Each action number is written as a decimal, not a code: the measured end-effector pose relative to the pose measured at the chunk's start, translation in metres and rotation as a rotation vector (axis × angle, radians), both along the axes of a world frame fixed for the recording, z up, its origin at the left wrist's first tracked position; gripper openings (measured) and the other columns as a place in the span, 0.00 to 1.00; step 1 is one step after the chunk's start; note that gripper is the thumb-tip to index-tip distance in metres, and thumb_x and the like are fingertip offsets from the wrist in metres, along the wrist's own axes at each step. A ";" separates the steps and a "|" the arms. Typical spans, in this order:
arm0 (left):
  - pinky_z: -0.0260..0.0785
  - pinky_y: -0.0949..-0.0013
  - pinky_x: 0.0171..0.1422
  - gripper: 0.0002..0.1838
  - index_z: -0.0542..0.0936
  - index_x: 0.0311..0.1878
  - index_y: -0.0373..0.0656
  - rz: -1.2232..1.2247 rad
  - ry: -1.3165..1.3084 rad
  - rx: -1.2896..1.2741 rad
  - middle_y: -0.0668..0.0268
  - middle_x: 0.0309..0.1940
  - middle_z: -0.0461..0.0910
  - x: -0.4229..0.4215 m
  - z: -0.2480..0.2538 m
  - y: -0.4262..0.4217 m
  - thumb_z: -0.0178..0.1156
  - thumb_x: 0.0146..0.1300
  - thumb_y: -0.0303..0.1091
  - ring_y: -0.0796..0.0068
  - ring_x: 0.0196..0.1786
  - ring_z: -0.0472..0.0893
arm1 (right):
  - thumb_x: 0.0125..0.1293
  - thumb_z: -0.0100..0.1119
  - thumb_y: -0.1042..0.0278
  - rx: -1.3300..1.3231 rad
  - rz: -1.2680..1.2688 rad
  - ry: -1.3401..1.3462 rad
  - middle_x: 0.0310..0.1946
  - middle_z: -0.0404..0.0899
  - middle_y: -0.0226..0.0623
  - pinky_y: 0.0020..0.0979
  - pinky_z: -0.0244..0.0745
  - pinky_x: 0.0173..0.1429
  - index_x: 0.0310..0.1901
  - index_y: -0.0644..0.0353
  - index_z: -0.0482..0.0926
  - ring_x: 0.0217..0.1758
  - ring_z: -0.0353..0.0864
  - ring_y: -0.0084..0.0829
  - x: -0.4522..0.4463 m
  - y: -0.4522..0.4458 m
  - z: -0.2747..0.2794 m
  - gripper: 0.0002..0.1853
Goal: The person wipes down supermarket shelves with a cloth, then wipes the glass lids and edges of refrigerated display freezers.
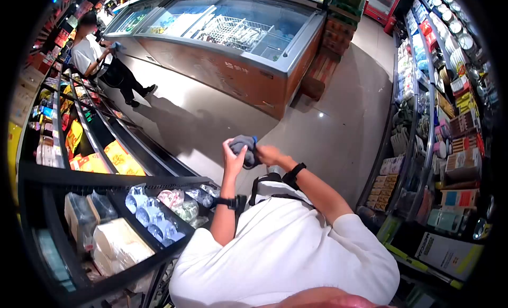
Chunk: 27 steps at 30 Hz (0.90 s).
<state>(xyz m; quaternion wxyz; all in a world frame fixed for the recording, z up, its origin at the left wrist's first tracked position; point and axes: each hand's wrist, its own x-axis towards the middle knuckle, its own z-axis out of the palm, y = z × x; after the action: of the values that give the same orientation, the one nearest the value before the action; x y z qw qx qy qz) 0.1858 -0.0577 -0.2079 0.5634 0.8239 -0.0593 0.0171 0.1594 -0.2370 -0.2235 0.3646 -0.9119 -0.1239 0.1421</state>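
Observation:
In front of my waist I hold a dark grey cloth (244, 144) that is bunched up and has a bit of blue at its edge. My left hand (234, 159) is closed round its left side, with the thumb lying across the front. At the cloth's right side my right hand (270, 155) is closed on the fabric; its fingers are slightly blurred. A black band is on each wrist.
A glass-topped chest freezer (233, 59) stands ahead, with stacked crates (338, 35) beside it. Shelves (423, 96) of goods line the right. A rack (174, 179) with wrapped wares is at my left. Another person (95, 54) stands at the far left, holding a bluish cloth (117, 45).

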 end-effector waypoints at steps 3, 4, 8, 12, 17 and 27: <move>0.65 0.62 0.63 0.24 0.71 0.56 0.43 -0.140 0.179 -0.050 0.58 0.54 0.73 0.065 0.024 -0.038 0.64 0.65 0.47 0.66 0.58 0.72 | 0.75 0.41 0.54 0.246 -0.249 0.432 0.24 0.83 0.43 0.38 0.81 0.28 0.41 0.65 0.75 0.24 0.85 0.38 0.052 -0.048 -0.002 0.20; 0.64 0.63 0.64 0.22 0.72 0.56 0.44 -0.127 0.317 -0.264 0.61 0.54 0.73 0.084 0.017 -0.051 0.61 0.68 0.48 0.69 0.58 0.71 | 0.76 0.39 0.51 0.298 -0.286 0.521 0.23 0.83 0.41 0.35 0.81 0.27 0.41 0.66 0.76 0.24 0.86 0.35 0.069 -0.063 -0.002 0.23; 0.61 0.67 0.66 0.17 0.71 0.58 0.45 -0.052 0.355 -0.422 0.64 0.55 0.73 0.149 -0.008 -0.112 0.55 0.73 0.43 0.73 0.59 0.70 | 0.77 0.34 0.42 0.689 -0.590 0.408 0.27 0.85 0.38 0.34 0.79 0.30 0.43 0.63 0.78 0.26 0.85 0.33 0.125 -0.124 -0.017 0.30; 0.63 0.63 0.66 0.23 0.71 0.61 0.44 -0.248 0.173 -0.224 0.59 0.57 0.73 0.206 -0.038 -0.188 0.63 0.65 0.35 0.65 0.61 0.72 | 0.74 0.34 0.33 1.166 -0.882 0.420 0.46 0.85 0.41 0.38 0.76 0.51 0.52 0.57 0.76 0.46 0.83 0.33 0.161 -0.179 0.026 0.34; 0.59 0.52 0.72 0.25 0.66 0.68 0.42 -0.259 -0.218 0.127 0.44 0.70 0.59 0.264 -0.041 -0.283 0.56 0.69 0.32 0.42 0.70 0.63 | 0.75 0.36 0.34 0.991 -0.996 0.051 0.46 0.82 0.36 0.35 0.71 0.56 0.64 0.60 0.70 0.49 0.80 0.30 0.240 -0.243 -0.047 0.35; 0.46 0.43 0.76 0.35 0.63 0.73 0.47 -0.332 -0.316 0.616 0.55 0.76 0.53 0.383 -0.045 -0.444 0.62 0.63 0.39 0.47 0.78 0.51 | 0.74 0.47 0.58 0.430 -0.863 -0.402 0.38 0.77 0.59 0.47 0.68 0.49 0.38 0.73 0.75 0.46 0.75 0.59 0.428 -0.471 -0.054 0.20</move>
<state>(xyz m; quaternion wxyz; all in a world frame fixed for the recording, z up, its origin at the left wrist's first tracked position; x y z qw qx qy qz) 0.5688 -0.5015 -0.2531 0.2684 0.9210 -0.2802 0.0337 0.5869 -0.7080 -0.2778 0.5379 -0.7938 0.1693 -0.2276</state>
